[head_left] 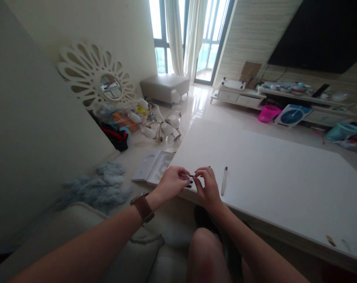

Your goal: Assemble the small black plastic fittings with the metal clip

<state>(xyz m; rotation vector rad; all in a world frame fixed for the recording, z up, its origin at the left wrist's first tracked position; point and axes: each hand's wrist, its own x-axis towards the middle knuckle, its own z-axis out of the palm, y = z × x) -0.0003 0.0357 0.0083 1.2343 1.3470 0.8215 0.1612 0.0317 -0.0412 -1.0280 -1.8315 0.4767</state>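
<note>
Overhead, from the head camera, both hands meet at the near edge of the white desk [263,173]. The left hand [172,182], with a brown watch [142,206] on its wrist, is pinched shut on a small clear piece [185,177]; what exactly that piece is cannot be made out. The right hand [206,184] is closed too, its fingertips nipping a thin dark stick [191,175] that runs between the two grips, so the hands all but touch. Dark nail polish shows on the fingers.

Just to the right of the right grip, a slim pale tube [224,181] lies free on the desk, its far end tipped with a dark cap, apart from both hands. Left of the left grip and slightly beyond it, an open white box [153,167] sits on the floor beside the desk's corner. Farther beyond that lie a chandelier [162,125] with white shades and a heap of bags [118,125] under a round flower-framed mirror [97,78] leaning on the wall. Left and nearer than the left grip, a blue-grey cloth [98,188] is bunched on the floor.

Below the hands, a bare knee [206,251] rises, and a pale cushion [137,251] lies under the left forearm.
</note>
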